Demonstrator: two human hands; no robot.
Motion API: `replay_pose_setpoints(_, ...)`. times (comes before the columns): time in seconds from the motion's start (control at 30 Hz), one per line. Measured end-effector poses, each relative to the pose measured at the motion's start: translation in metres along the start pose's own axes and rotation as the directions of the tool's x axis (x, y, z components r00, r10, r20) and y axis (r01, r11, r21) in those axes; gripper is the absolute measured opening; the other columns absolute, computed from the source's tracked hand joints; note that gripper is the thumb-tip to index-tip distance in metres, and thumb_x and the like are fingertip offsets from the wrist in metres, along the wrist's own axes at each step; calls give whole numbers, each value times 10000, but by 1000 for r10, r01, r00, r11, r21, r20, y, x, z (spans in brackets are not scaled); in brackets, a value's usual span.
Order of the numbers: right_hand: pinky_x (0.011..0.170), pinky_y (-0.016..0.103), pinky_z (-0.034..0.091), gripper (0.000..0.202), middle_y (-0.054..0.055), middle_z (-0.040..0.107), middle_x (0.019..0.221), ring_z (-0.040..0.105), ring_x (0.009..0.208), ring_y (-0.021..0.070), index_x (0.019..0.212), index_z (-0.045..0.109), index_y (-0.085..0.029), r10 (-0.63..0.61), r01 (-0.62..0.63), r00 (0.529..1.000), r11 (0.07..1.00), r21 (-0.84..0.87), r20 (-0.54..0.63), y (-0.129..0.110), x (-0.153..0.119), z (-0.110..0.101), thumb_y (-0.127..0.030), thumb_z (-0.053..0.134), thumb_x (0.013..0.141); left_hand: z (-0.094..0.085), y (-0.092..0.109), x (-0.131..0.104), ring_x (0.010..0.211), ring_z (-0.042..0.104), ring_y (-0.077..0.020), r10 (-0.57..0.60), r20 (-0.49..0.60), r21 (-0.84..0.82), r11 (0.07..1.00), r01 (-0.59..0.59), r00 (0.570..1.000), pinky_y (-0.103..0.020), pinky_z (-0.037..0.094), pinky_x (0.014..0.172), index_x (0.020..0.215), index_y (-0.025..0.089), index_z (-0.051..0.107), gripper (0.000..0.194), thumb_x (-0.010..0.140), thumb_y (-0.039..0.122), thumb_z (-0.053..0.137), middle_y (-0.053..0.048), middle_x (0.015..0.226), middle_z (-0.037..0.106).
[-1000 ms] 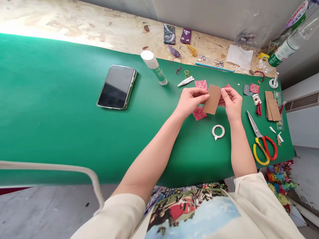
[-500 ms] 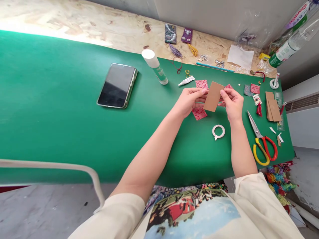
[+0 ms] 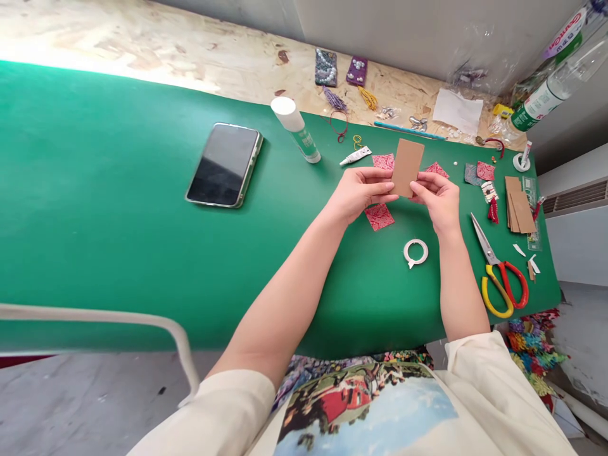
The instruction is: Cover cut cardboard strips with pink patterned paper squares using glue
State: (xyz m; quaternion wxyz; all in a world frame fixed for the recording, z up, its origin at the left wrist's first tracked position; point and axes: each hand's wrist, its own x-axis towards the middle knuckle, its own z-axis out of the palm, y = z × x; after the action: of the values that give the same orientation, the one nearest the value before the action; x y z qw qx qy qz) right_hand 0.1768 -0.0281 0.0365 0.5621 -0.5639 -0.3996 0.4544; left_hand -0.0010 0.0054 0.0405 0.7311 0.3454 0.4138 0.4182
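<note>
A small brown cardboard rectangle (image 3: pixel 407 166) is held nearly upright above the green mat. My left hand (image 3: pixel 358 193) pinches its lower left edge between thumb and fingers. At its lower right corner, my right hand (image 3: pixel 437 197) grips it the same way. Red patterned fabric squares lie around and behind the hands: one (image 3: pixel 380 216) below the left fingers, one (image 3: pixel 382 161) above them, and one (image 3: pixel 437 170) above the right hand. A roll of white tape (image 3: pixel 416 253) rests on the mat nearer my body.
Scissors (image 3: pixel 498 272) with red and yellow handles lie at the right, near stacked cardboard pieces (image 3: pixel 520 206). A glue stick (image 3: pixel 297 130) stands left of a small white tube (image 3: pixel 356 156). Farther left is a phone (image 3: pixel 224 164). Plastic bottles (image 3: pixel 546 95) stand in the back right corner.
The cardboard has turned from tilted to nearly upright and moved slightly away from me. Both hands have shifted their hold to its lower edges.
</note>
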Motion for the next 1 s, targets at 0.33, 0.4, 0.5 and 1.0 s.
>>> replay_pose_setpoints(0.33,608,313,644,370,4,792,751,739,666,180,818,781,-194,9,-9,1000,1000,8,21,1,0,0,-368,927,526,-3,-1,2,891,747,-222,44,-13,69,997,-43,999,-366,622,850,853,141,780,464,457,320,941,-48,915,787)
replay_pose_setpoints(0.4,609,314,645,366,5,796,757,742,668,182,822,786,-194,12,-12,1000,1000,11,24,1,0,0,-369,924,531,-3,-2,3,899,742,-225,51,-16,65,997,-50,999,-366,618,855,845,139,780,483,436,326,956,-53,924,788)
replay_pose_setpoints(0.5,632,342,656,382,14,802,783,749,674,191,838,789,-190,22,-23,999,1000,14,30,3,1,-1,-395,922,544,-4,-2,3,848,733,-205,57,-12,56,997,-57,998,-344,620,809,832,138,782,475,434,323,963,-45,894,783)
replay_pose_setpoints(1.0,631,329,647,372,17,804,827,764,755,202,856,780,-207,-30,31,999,999,-35,30,0,-2,1,-476,884,621,-3,-2,3,848,734,-212,80,-32,93,993,-77,996,-320,616,767,840,139,782,409,487,296,917,-43,878,785)
